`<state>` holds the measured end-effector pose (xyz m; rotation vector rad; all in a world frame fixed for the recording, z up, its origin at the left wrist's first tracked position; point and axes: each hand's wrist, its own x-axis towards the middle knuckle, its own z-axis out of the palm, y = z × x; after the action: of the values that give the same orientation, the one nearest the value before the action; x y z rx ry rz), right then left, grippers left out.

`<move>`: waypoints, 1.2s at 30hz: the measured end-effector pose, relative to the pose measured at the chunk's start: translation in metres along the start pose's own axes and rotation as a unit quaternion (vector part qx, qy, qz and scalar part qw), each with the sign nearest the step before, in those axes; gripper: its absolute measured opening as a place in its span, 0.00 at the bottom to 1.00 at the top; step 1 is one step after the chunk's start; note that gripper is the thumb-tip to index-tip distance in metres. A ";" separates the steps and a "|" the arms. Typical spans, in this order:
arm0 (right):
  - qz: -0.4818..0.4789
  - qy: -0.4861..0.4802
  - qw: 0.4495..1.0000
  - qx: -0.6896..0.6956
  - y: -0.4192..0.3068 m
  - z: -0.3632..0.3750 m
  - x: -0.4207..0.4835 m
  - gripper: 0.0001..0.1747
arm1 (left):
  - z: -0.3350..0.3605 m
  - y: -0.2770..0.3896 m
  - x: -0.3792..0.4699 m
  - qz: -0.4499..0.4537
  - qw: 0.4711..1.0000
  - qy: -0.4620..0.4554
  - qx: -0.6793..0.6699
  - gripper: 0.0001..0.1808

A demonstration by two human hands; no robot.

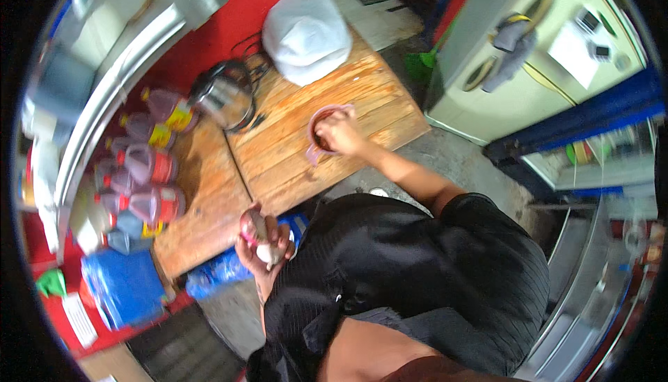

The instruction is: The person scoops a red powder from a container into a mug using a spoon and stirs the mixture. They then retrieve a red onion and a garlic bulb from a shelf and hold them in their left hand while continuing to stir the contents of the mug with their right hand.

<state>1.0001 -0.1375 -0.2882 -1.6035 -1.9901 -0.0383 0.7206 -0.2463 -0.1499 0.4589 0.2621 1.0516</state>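
Note:
My left hand is curled around a red onion and a white garlic bulb, held close to my body by the front edge of the wooden table. On that table stands a small pink plastic bowl with handle-like tabs on its rim. My right hand reaches over its rim, fingers down inside. Dark reddish contents show beside the fingers. Whether the fingers grip any of them is hidden.
An electric kettle and a white plastic bag stand toward the wall. Several plastic jugs crowd the table's left end, near a blue plastic-wrapped pack. A refrigerator and a green broom are beyond the right end.

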 end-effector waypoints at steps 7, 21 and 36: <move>0.030 0.021 0.998 -0.056 0.037 -0.027 0.003 0.07 | 0.006 -0.005 -0.005 0.008 1.000 0.003 0.005 0.38; 0.011 -0.033 0.999 -0.032 0.023 -0.006 0.004 0.08 | -0.016 -0.001 -0.007 0.009 0.999 -0.025 -0.019 0.35; 0.017 -0.011 1.000 0.017 -0.001 -0.002 0.012 0.09 | -0.009 -0.003 0.012 -0.029 0.999 -0.030 0.021 0.34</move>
<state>0.9985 -0.1281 -0.2813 -1.6223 -1.9692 0.0260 0.7251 -0.2346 -0.1588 0.5172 0.2431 0.9764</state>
